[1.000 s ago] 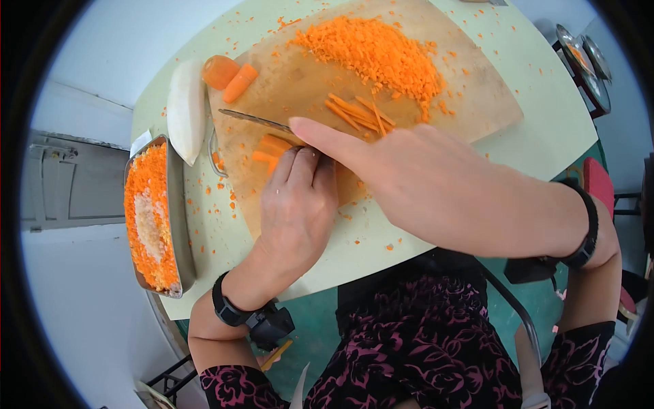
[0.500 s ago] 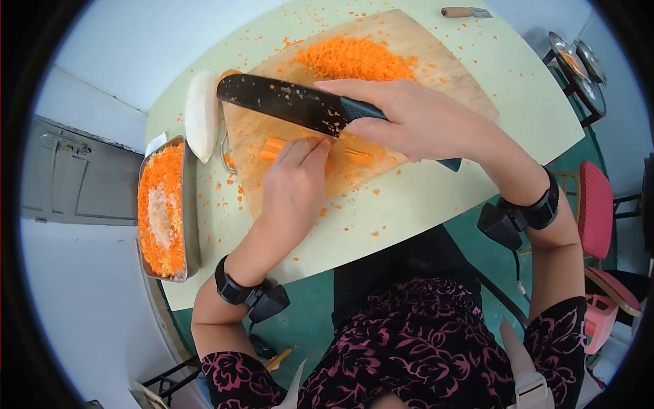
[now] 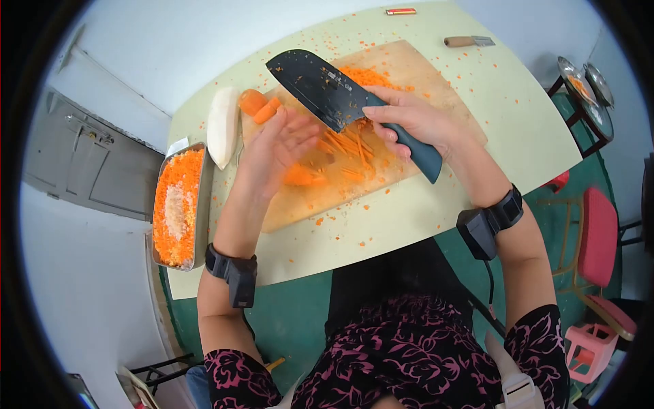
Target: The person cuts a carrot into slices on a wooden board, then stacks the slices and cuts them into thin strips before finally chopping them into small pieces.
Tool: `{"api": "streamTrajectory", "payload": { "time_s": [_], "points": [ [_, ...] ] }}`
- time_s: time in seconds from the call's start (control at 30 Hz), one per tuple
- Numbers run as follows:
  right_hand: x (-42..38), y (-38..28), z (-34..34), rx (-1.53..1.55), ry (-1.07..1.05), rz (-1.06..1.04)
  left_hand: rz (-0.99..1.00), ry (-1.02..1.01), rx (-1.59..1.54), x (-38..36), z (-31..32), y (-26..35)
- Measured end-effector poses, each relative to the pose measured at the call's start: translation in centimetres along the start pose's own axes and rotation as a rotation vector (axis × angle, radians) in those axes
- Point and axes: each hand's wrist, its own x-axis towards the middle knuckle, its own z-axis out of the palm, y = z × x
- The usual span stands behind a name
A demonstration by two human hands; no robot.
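My right hand [image 3: 412,123] grips the dark green handle of a kitchen knife [image 3: 319,88]. Its broad black blade, speckled with carrot bits, is raised over the wooden cutting board [image 3: 286,213] and points to the upper left. My left hand [image 3: 281,146], slightly blurred, hovers above the board with fingers apart and nothing in it. Thin carrot strips [image 3: 351,148] lie between the hands. Cut carrot slices [image 3: 301,176] rest below my left hand, and larger carrot pieces [image 3: 253,102] sit above it. The blade partly hides a heap of minced carrot [image 3: 375,76].
A peeled white radish [image 3: 223,129] lies left of the board, beside a metal tray [image 3: 201,211] of chopped carrot and pale bits. At the far side are a wooden-handled small blade [image 3: 469,41] and a red lighter-like item [image 3: 400,11]. A red chair [image 3: 598,235] stands right.
My left hand has let go of the carrot, opened and lifted to the left. The knife has risen and turned, uncovering the strips. The view has shifted slightly.
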Motion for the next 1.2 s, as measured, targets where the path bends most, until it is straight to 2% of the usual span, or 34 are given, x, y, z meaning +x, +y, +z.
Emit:
{"api": "streamTrajectory", "payload": {
  "time_s": [0.03, 0.13, 0.23, 0.33, 0.43, 0.53, 0.63, 0.73, 0.83, 0.93, 1.03, 1.2],
  "points": [
    [0.0, 0.0, -0.1, 0.032, -0.019, 0.002, -0.086, -0.056, -0.144, 0.3, 0.3, 0.1],
    [-0.1, 0.3, -0.3, 0.131, -0.065, 0.028, -0.182, -0.228, -0.352, 1.1, 1.6, -0.1],
    [0.1, 0.5, -0.3, 0.177, -0.092, 0.028, -0.174, -0.18, -0.414, 0.7, 3.0, -0.2],
    [0.0, 0.5, -0.4, 0.191, -0.07, 0.003, -0.15, -0.065, -0.336, 0.3, 3.4, -0.4],
    [-0.1, 0.5, -0.5, 0.202, -0.012, -0.022, -0.154, -0.107, -0.314, 0.4, 1.7, -1.0],
    [0.1, 0.6, -1.0, 0.204, 0.0, -0.071, -0.134, 0.011, -0.21, -0.3, 1.4, -1.0],
    [0.1, 0.6, -1.1, 0.179, 0.005, -0.089, -0.1, 0.029, -0.101, -0.2, 0.9, -0.8],
    [0.1, 0.6, -1.2, 0.154, -0.001, -0.095, -0.095, 0.045, -0.125, 0.3, 0.9, -0.8],
    [-0.1, 0.4, -1.2, 0.128, 0.056, -0.117, -0.106, 0.072, -0.114, 0.5, 2.4, -0.6],
    [0.0, 0.4, -1.7, 0.133, 0.077, -0.127, -0.068, -0.028, -0.046, 1.2, 2.8, -1.5],
    [-0.3, 0.1, -1.6, 0.126, 0.099, -0.146, -0.018, -0.017, 0.104, 1.1, 4.6, -1.9],
    [-0.7, -0.1, -1.3, 0.148, 0.098, -0.17, 0.011, 0.113, 0.255, 0.8, 6.4, -2.2]
  ]
}}
